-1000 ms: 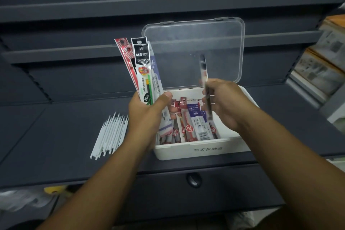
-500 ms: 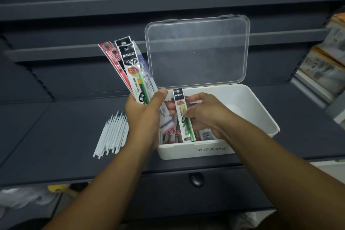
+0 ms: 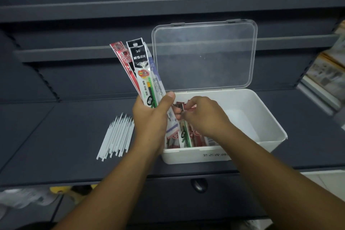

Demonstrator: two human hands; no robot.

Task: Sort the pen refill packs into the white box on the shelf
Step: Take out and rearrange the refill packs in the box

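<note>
Starting nearest, a drawer knob (image 3: 198, 186) sits in the front panel below both forearms. On the shelf (image 3: 56, 136) a bundle of white sticks (image 3: 115, 136) lies just left of the left hand (image 3: 149, 117). That hand grips a fan of refill packs (image 3: 143, 76) by their lower ends, and their long axes rise and lean slightly left, away from the box. Just beside it, the right hand (image 3: 203, 115) reaches down into the left part of the white box (image 3: 270, 123). Its fingers are curled and pinch the far end of one pack (image 3: 180, 106) lying among the sorted packs (image 3: 194, 136), whose long axes run near to far. The right hand is the one nearer the box, with the fan standing just to its left. The next pack probably has to be drawn rightward out of the fan and tipped down flat alongside the others. Behind, the clear lid (image 3: 203, 56) stands open, and blurred cartons (image 3: 326, 73) sit at far right.
</note>
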